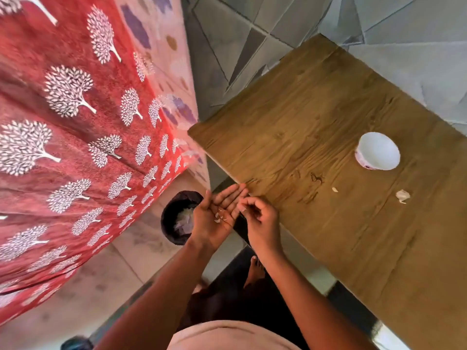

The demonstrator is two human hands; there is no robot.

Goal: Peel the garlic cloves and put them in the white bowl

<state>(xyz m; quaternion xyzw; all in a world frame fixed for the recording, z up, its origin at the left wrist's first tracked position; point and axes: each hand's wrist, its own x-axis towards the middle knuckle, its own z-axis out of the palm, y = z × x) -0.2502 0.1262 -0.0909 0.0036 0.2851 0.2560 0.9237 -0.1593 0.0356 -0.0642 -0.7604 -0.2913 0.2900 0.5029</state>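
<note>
Matt wood-grain table (316,127), glossy white bowl (378,150), papery garlic skins (219,218), woven red cloth (63,122).

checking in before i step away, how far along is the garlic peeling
Early, it seems. The white bowl shows no garlic inside from this angle. In hand: the left hand lies open over the bin with bits of peel on its palm, while the right hand curls beside it. Left: a small clove and a garlic chunk wait on the table.

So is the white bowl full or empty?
Empty, as far as it shows. The white bowl stands upright on the wooden table, and its inside looks plain white, with no garlic showing in it.
</note>
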